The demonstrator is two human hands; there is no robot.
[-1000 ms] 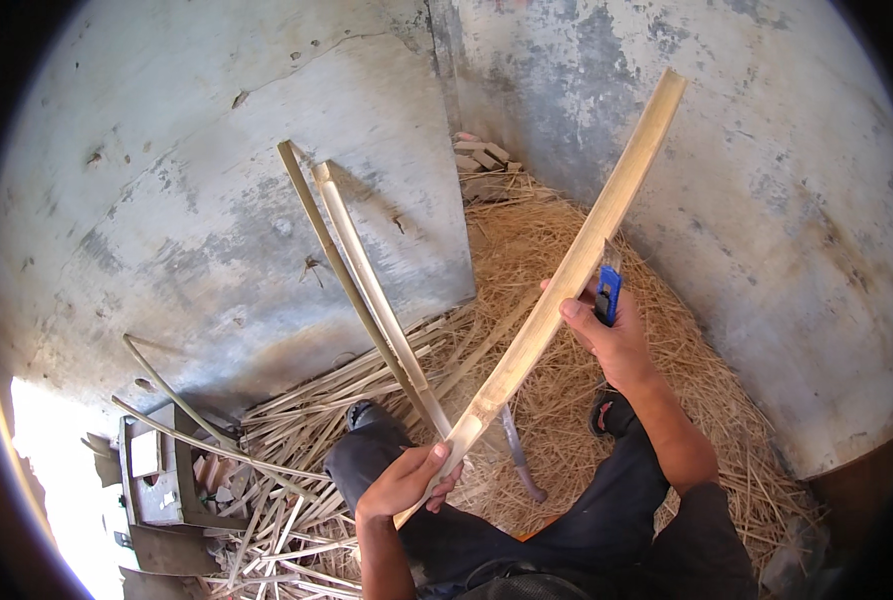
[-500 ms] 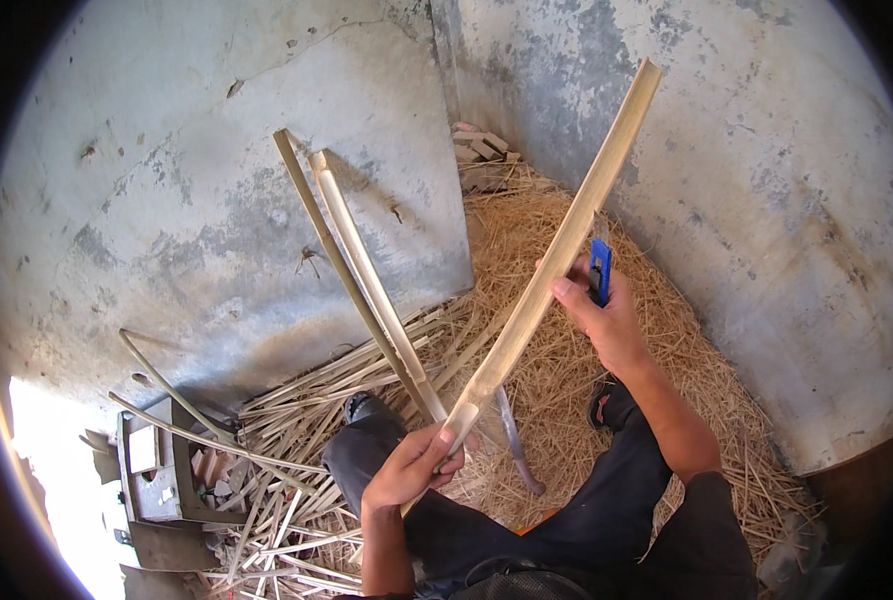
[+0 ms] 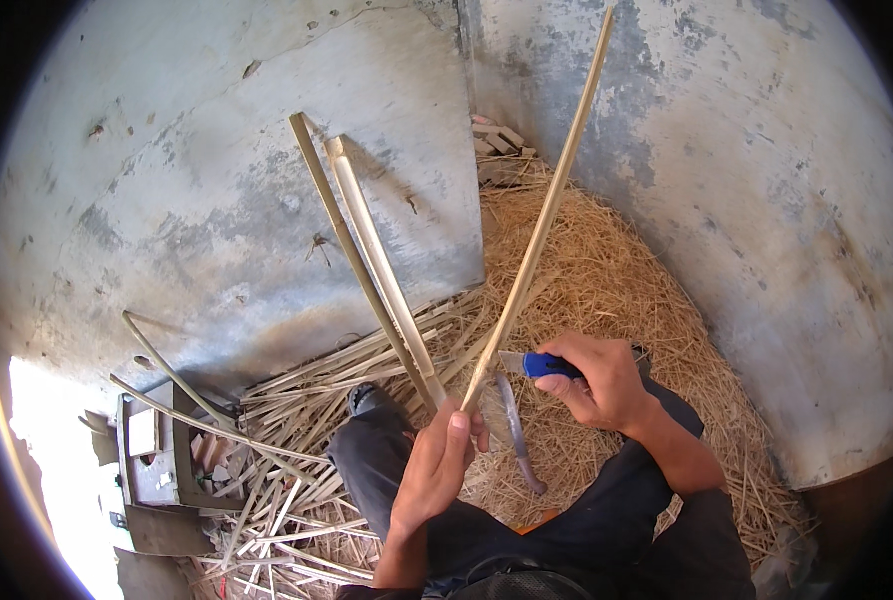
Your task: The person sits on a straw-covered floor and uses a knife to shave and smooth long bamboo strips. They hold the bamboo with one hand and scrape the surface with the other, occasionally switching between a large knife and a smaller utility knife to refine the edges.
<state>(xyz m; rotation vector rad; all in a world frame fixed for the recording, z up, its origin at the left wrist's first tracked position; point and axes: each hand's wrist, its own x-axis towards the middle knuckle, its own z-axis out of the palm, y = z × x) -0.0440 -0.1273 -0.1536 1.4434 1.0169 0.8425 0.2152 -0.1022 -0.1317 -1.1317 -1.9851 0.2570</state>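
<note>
My left hand (image 3: 434, 462) grips the lower end of a long split-bamboo strip (image 3: 540, 228), which slants up and away to the right, seen nearly edge-on. My right hand (image 3: 606, 382) is closed around a blue utility knife (image 3: 548, 367). Its blade points left and meets the strip's right edge, or comes very close to it, a little above my left fingers. Between my legs lies a curved grey metal tool (image 3: 514, 432), just below the knife.
Two upright bamboo pieces, a narrow one (image 3: 344, 240) and a wider split one (image 3: 372, 240), stand left of my strip. Bamboo strips (image 3: 296, 385) pile at the left beside a box with rubble (image 3: 156, 465). Shavings (image 3: 606, 270) cover the floor, and worn walls (image 3: 216, 200) rise behind.
My right hand has come down and left, bringing the knife blade to the strip. The strip has turned from its hollow face to nearly edge-on and stands steeper.
</note>
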